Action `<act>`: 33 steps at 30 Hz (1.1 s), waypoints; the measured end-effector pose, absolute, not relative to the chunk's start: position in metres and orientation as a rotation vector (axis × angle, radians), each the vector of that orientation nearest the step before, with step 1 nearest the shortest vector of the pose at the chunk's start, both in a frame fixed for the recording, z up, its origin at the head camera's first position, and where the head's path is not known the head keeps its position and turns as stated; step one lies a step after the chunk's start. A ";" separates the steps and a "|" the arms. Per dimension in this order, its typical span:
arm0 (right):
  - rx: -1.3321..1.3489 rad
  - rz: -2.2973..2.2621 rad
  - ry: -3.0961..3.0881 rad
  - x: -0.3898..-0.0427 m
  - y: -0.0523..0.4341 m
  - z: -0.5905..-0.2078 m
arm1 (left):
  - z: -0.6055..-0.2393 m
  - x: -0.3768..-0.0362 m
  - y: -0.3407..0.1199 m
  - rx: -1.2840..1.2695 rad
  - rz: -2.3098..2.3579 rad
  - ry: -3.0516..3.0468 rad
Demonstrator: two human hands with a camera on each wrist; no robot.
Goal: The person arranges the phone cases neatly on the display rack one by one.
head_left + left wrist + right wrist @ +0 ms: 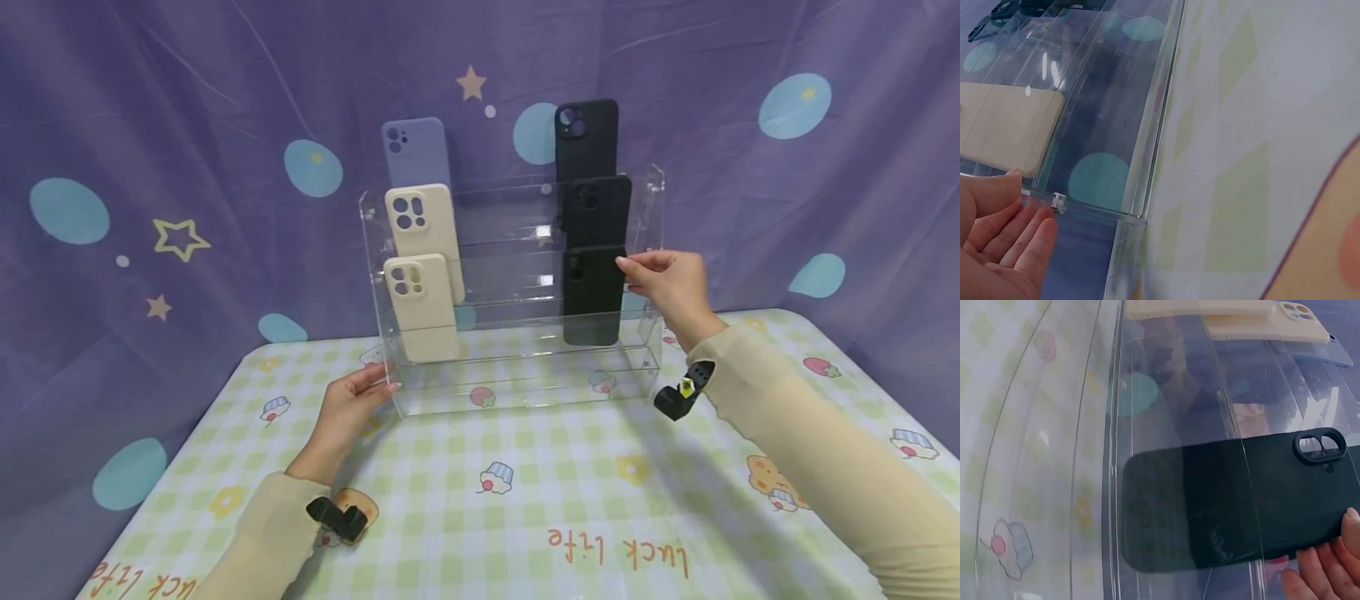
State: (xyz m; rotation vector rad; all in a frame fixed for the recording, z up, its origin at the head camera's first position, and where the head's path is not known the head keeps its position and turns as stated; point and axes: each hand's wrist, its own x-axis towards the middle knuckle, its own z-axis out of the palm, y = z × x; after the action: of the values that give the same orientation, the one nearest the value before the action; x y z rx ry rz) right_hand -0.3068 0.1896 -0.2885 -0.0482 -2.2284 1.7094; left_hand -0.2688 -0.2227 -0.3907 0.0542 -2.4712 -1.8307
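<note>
A clear acrylic display stand with stepped tiers stands on the table. My left hand grips the stand's left side panel near the bottom, thumb on one face and fingers on the other. My right hand pinches the upper right edge of the front dark phone case, whose lower part sits behind the stand's front lip. Behind that case rise a second dark phone case and a taller one. On the left side stand two cream phone cases, front and middle, with a lilac phone case at the back.
A checked tablecloth with cupcake and flower prints covers the table. Behind the stand hangs a purple curtain with stars and blue ovals. Each wrist wears a black strap with a small device, left and right.
</note>
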 end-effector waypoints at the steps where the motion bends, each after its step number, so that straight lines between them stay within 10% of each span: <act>1: -0.047 1.706 -2.240 -0.307 0.191 -0.288 | -0.391 -0.269 -0.223 0.055 -1.832 -2.470; 33: 0.239 1.325 -2.314 -0.273 0.248 -0.334 | -0.395 -0.270 -0.241 -0.039 -1.898 -2.445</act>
State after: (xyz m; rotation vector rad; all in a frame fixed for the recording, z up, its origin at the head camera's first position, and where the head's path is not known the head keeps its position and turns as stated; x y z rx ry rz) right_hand -0.2731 0.2480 -0.3339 0.2389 -2.3141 1.3254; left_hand -0.2700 -0.2410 -0.3952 -0.0389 -2.4450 -1.8981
